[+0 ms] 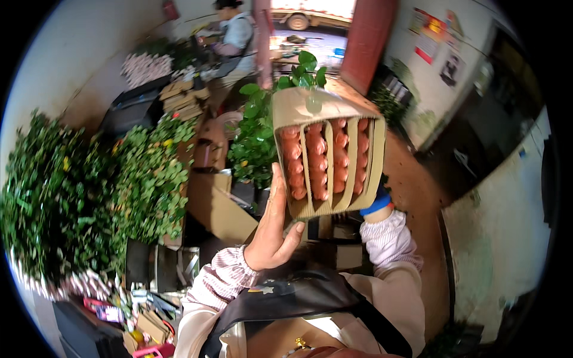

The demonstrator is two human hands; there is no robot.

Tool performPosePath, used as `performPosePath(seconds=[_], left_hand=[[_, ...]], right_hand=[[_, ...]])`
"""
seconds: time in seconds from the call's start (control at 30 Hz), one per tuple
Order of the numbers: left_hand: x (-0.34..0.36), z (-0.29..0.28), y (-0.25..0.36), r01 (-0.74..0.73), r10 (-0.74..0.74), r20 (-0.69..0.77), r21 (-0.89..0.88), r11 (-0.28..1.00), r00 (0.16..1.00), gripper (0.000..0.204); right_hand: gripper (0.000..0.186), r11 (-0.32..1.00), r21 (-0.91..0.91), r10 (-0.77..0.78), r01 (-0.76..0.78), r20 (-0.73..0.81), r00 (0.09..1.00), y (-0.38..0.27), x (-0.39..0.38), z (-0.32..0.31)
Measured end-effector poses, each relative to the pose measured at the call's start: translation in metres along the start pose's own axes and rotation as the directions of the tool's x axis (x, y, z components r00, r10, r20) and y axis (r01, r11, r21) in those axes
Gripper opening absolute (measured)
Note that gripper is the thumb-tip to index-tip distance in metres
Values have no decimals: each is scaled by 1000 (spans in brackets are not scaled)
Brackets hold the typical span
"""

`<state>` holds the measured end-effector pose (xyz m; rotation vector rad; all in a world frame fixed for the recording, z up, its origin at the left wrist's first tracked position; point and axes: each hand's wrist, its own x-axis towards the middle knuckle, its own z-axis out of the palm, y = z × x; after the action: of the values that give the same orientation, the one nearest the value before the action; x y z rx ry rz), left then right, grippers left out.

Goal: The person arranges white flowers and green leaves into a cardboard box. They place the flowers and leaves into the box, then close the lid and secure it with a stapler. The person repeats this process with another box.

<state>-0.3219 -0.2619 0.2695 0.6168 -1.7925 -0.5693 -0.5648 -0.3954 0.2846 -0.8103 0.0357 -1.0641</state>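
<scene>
A bunch of reddish-orange roses (319, 161) is up in front of me, blooms facing me in several rows. Cardboard strips part the rows, and a brown cardboard wrap (331, 107) surrounds them. Green leaves (304, 71) stick out beyond its far side. My left hand (277, 224) lies along the lower left side of the wrap, fingers stretched and thumb apart. My right hand, in a blue glove (376, 203), reaches behind the bunch and bears it; its fingers are hidden.
Leafy cut stems (152, 179) are heaped on the left, with pale bloom ends (77, 283) below. Cardboard pieces (182, 98) are stacked farther back. Another person (236, 36) works at the far left. A red door (367, 45) stands open ahead; a wall (498, 232) runs along the right.
</scene>
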Motion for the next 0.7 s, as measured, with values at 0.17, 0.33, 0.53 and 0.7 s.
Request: performPosePath(seconds=[0.17, 0.33, 0.53, 0.7], left_hand=[[13, 54, -3, 99, -52, 335, -127, 987, 941, 90], [-11, 76, -30, 291, -116, 551, -242, 926, 827, 83], [-38, 91, -72, 557, -189, 651, -420, 717, 735, 68], [-19, 87, -74, 465, -206, 612, -300, 833, 764, 41]], right_hand=[[49, 937, -338, -119, 91, -63, 991, -115, -35, -18], [45, 785, -615, -241, 76, -190, 952, -187, -102, -37], [44, 562, -781, -367, -273, -531, 764, -250, -193, -61], [47, 385, -832, -390, -400, -539, 747, -244, -234, -44]])
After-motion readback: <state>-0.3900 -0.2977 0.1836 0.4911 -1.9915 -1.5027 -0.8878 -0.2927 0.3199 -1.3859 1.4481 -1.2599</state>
